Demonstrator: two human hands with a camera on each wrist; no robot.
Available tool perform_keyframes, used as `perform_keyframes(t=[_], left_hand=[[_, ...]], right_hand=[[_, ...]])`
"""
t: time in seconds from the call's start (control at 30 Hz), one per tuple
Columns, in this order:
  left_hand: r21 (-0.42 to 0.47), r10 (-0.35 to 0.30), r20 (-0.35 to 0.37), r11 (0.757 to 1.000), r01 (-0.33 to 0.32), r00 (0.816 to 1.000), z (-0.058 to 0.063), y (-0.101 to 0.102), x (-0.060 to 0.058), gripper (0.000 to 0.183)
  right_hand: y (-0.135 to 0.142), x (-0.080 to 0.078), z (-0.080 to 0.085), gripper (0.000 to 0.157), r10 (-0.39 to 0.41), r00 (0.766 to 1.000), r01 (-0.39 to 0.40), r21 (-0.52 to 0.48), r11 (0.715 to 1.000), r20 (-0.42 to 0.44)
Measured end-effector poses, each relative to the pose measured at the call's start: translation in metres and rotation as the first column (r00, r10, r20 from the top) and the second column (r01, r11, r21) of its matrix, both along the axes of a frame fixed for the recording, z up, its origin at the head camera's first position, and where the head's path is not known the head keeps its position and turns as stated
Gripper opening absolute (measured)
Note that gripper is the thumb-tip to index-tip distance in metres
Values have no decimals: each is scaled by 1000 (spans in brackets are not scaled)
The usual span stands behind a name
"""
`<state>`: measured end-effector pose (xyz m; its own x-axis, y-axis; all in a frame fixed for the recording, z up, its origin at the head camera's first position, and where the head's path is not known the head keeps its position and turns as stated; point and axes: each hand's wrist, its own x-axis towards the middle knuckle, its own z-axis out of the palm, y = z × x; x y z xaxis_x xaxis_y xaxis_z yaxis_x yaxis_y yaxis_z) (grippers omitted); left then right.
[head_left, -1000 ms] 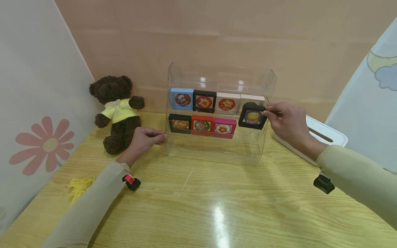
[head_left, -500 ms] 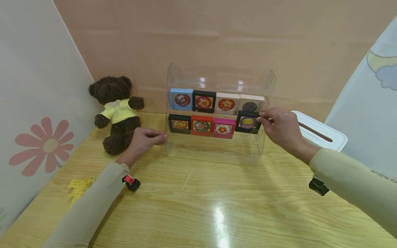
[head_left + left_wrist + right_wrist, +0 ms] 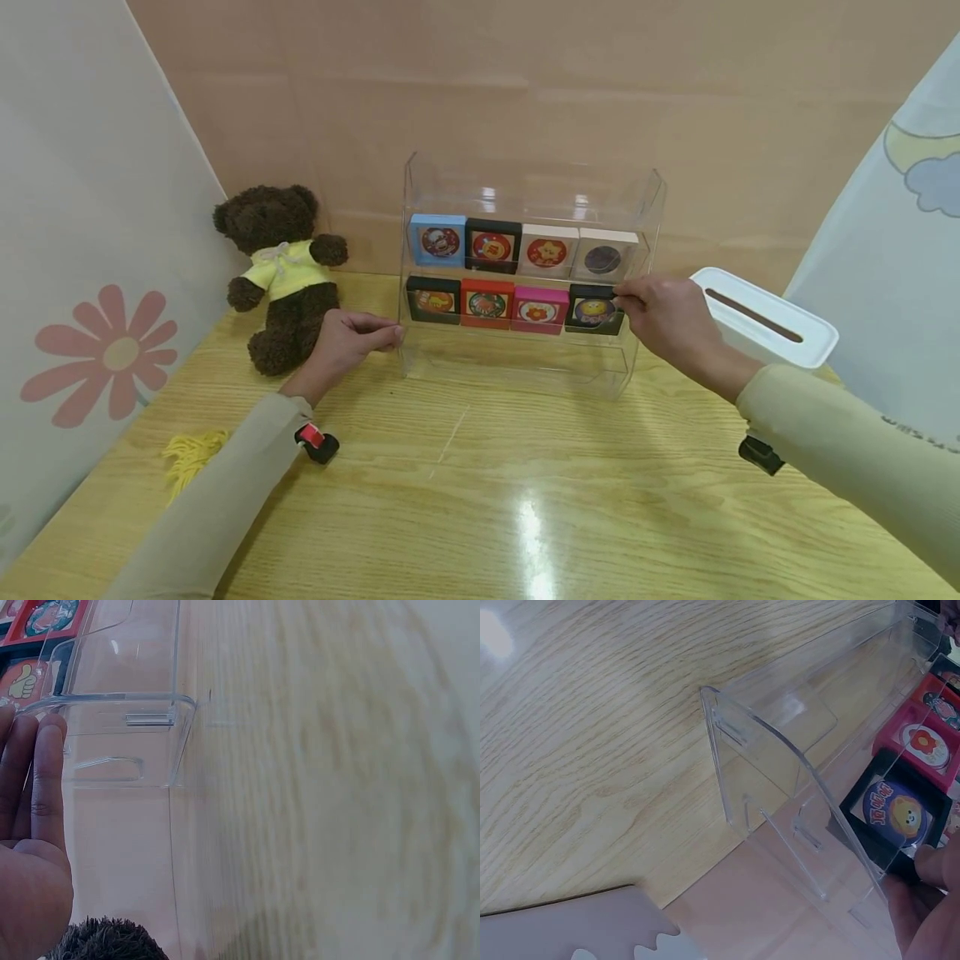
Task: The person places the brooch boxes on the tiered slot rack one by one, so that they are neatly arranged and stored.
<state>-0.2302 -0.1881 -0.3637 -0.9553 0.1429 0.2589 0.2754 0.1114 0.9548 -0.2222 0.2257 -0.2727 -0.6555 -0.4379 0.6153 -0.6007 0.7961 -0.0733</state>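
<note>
A clear acrylic display rack (image 3: 525,200) stands on the table, with two tiers of small square frames holding round badges. My left hand (image 3: 348,335) pinches its left side edge; in the left wrist view the fingers (image 3: 48,784) look nearly straight and the thumb is hidden. At the right end of the lower tier sits a black badge frame (image 3: 596,311) with a purple and yellow animal badge. My right hand (image 3: 667,321) pinches its upper right corner, as the right wrist view also shows. Beside it is a pink frame (image 3: 540,312) with a red flower badge.
A brown teddy bear (image 3: 281,267) in a yellow top sits left of the rack. Yellow yarn strands (image 3: 193,454) lie at the table's left. A white box with a slotted lid (image 3: 806,333) stands behind my right hand.
My right hand has moved down and left, lowering the black badge frame from in front of the rack into the lower tier's right end. My left hand has stayed at the rack's edge.
</note>
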Motion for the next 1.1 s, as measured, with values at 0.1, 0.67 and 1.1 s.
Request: perform_keyframes(t=[0.1,0.67,1.1], left_hand=[[3,2,4,1000,-2,1000,0,0,0,29],[-10,5,-4,1000,-5,1000,-4,-3,-1,29],[-274,154,-168,941,-196,974,-3,-3,14,29]], right_hand=[[-2,1,1,8,-19,999,18,17,1000,39],[-5,2,-6,10,-10,996,4,63,998,88],[16,20,-27,18,40,995,-39,8,999,-87]])
